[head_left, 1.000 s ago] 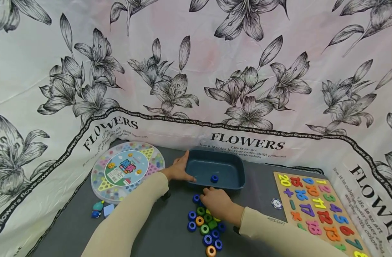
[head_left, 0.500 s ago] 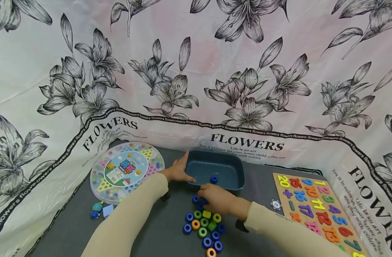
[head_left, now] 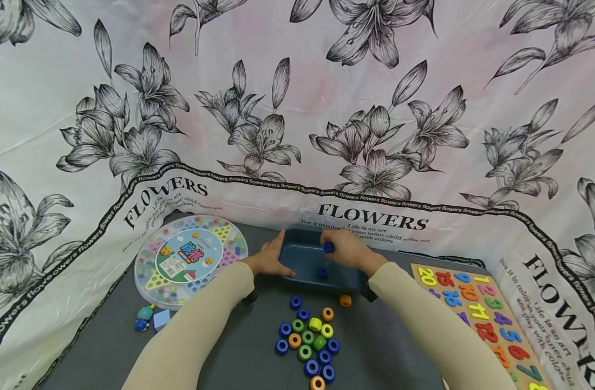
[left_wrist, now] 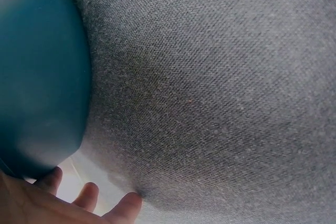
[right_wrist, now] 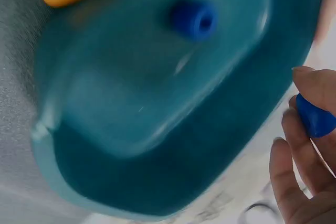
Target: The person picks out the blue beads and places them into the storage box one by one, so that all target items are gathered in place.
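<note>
In the head view my right hand [head_left: 348, 250] is over the dark blue-green plastic bin [head_left: 297, 253]. It pinches a blue bead [head_left: 328, 247] between thumb and fingers, and the right wrist view shows this blue bead [right_wrist: 315, 116] too. On the bin's floor lies another blue bead [right_wrist: 194, 19] with a hole through it. My left hand [head_left: 269, 258] rests against the bin's left end, thumb by the front rim and fingers stretched toward the back. Part of that hand [left_wrist: 58, 203] shows beside the bin wall [left_wrist: 42, 77] in the left wrist view.
A cluster of blue, green, yellow and orange beads [head_left: 307, 337] lies before the bin. One orange bead [head_left: 345, 300] sits close to its front side. A round board game [head_left: 190, 255], small figurine [head_left: 144, 314] and light blue block [head_left: 162, 320] are left; a number board [head_left: 477, 311] is right.
My right hand has risen from the beads in front and moved up over the bin with a blue bead. Orange beads it had covered now show. The left hand stays at the bin.
</note>
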`<state>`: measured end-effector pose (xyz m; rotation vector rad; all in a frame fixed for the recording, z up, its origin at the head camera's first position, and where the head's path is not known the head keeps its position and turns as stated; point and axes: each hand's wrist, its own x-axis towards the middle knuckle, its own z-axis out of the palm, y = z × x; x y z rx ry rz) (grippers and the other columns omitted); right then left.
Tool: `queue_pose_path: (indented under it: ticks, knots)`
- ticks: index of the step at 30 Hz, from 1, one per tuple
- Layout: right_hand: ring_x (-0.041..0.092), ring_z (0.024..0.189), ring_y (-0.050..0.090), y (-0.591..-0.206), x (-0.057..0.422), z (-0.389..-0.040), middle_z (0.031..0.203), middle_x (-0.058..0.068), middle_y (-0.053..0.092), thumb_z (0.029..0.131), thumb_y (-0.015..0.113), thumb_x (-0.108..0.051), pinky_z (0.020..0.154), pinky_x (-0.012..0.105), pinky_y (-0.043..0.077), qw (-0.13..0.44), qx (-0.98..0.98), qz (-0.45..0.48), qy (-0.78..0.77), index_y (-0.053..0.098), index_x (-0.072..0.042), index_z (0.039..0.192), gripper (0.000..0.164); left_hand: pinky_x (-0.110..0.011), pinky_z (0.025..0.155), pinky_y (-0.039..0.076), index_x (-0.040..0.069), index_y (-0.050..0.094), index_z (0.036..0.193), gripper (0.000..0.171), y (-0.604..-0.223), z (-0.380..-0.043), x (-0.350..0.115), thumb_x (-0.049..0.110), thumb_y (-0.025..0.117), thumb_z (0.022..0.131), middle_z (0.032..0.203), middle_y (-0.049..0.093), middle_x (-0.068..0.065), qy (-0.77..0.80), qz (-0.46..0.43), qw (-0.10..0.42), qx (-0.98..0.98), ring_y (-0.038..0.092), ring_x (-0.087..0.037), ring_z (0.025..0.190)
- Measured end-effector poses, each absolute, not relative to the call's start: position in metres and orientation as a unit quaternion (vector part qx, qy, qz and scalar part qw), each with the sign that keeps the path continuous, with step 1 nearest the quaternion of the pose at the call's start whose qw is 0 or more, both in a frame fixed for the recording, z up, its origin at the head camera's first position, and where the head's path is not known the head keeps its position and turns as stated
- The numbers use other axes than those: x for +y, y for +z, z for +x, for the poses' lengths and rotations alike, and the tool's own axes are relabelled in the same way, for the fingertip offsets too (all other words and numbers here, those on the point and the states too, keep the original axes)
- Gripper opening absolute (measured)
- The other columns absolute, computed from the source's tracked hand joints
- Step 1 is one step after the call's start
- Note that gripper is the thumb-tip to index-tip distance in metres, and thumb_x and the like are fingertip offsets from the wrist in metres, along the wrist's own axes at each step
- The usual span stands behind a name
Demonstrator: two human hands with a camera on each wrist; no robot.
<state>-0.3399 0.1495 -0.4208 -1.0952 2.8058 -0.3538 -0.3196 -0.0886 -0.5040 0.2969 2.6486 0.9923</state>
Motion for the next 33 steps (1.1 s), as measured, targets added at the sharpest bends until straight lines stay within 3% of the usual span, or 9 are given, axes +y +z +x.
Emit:
queue_pose_path:
  ticks: [8, 13, 21, 33]
  knots:
    - [0.031, 0.104, 0.059, -0.43, 0.165, -0.378, 0.115, 0.018, 0.063, 0.078, 0.071, -0.008, 0.088, 0.043, 0.049, 0.072, 0.948, -0.283, -0.125, 0.061, 0.002, 0.116, 0.041, -0.054, 0.113, 0.016, 0.013, -0.011, 0.15, 0.124, -0.5, -0.318, -0.092, 0.041, 0.08, 0.069, 0.158, 0.004, -0.009, 0.35, 0.111, 0.152, 0.918, 0.007, -0.042, 0.142]
    - [0.031, 0.109, 0.057, -0.427, 0.162, -0.381, 0.119, 0.017, 0.062, 0.077, 0.07, -0.007, 0.091, 0.043, 0.048, 0.093, 0.958, -0.243, -0.122, 0.062, 0.0, 0.117, 0.041, -0.053, 0.114, 0.017, 0.013, -0.009, 0.15, 0.123, -0.498, -0.318, -0.091, 0.041, 0.079, 0.069, 0.158, 0.005, -0.009, 0.347, 0.11, 0.149, 0.919, 0.008, -0.041, 0.142]
    - [0.03, 0.108, 0.057, -0.43, 0.142, -0.376, 0.116, 0.015, 0.063, 0.08, 0.07, -0.009, 0.089, 0.041, 0.05, 0.096, 0.954, -0.26, -0.114, 0.064, -0.003, 0.115, 0.036, -0.051, 0.114, 0.018, 0.013, -0.009, 0.15, 0.121, -0.495, -0.317, -0.09, 0.044, 0.077, 0.071, 0.158, 0.006, -0.009, 0.325, 0.116, 0.154, 0.926, 0.01, -0.04, 0.142]
    - [0.029, 0.109, 0.056, -0.438, 0.14, -0.378, 0.118, 0.013, 0.061, 0.08, 0.072, -0.015, 0.091, 0.042, 0.048, 0.108, 0.95, -0.26, -0.133, 0.062, -0.004, 0.117, 0.041, -0.051, 0.114, 0.018, 0.013, -0.011, 0.15, 0.123, -0.497, -0.317, -0.09, 0.043, 0.078, 0.07, 0.158, 0.006, -0.009, 0.321, 0.115, 0.158, 0.927, 0.011, -0.041, 0.142]
